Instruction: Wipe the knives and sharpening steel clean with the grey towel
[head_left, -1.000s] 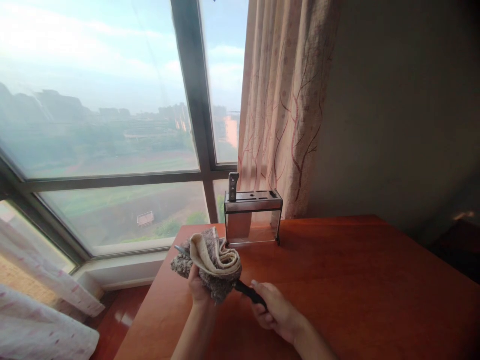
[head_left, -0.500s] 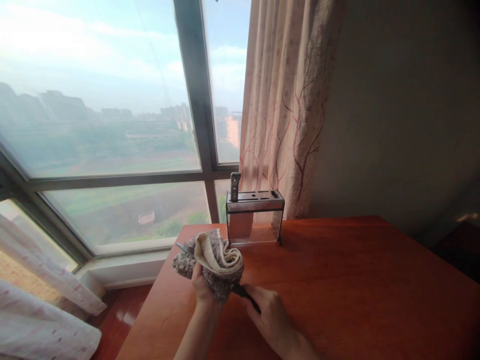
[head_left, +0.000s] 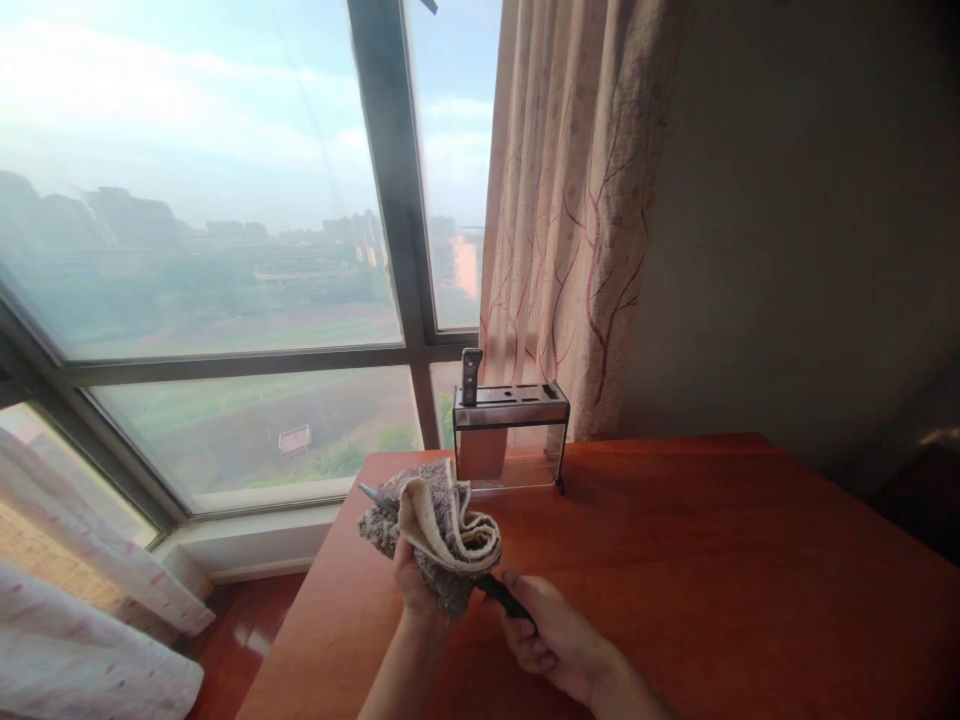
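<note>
While gripping cloth and black handle in front of the knife block

Nearest, well in front of the knife block, right hand curled round the black handle. Just beyond, in front of the block's left end, left hand clasping the folded grey-and-cream cloth from below, some fingers hidden. Out of the cloth's far side, left of the block, a pale metal tip.

To the block's left, only a narrow strip of tabletop before the slanting left edge; to its right, broad red-brown wood with ample elbow room, out to the right edge. Upright in the block's left end, a dotted handle. Close behind the block, the back edge, then a branch-patterned curtain; farther left, a window frame.
</note>
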